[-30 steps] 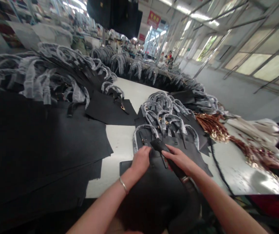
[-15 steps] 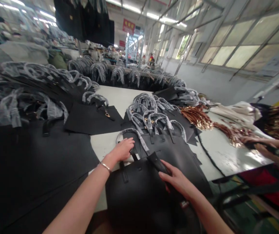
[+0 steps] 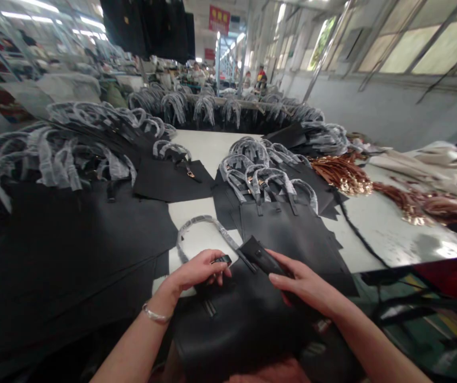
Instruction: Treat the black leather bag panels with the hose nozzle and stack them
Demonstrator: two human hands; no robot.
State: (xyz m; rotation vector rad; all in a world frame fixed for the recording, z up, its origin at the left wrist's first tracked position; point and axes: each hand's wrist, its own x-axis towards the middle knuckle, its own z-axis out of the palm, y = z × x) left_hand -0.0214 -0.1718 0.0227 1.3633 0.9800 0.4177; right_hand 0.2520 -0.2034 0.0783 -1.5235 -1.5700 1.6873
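A black leather handbag (image 3: 236, 319) lies at the near edge of the white table (image 3: 372, 229), right in front of me. Its handle (image 3: 200, 223) is wrapped in clear plastic and loops out onto the table. My left hand (image 3: 196, 272) pinches a small black strap end with a buckle at the bag's top edge, fingers closed. My right hand (image 3: 304, 282) grips a folded black leather piece (image 3: 258, 252) at the bag's top, fingers wrapped over it.
Stacks of black bags with plastic-wrapped handles (image 3: 268, 186) stand behind and along the left (image 3: 64, 154). Flat black leather panels (image 3: 72, 250) cover the left side. Brown straps with gold hardware (image 3: 343, 175) lie at the right, where another person's hand (image 3: 451, 205) works.
My left hand has pulled back from the wrapped handle to the bag's top edge and closed on the strap end. The bag has slid closer to me.
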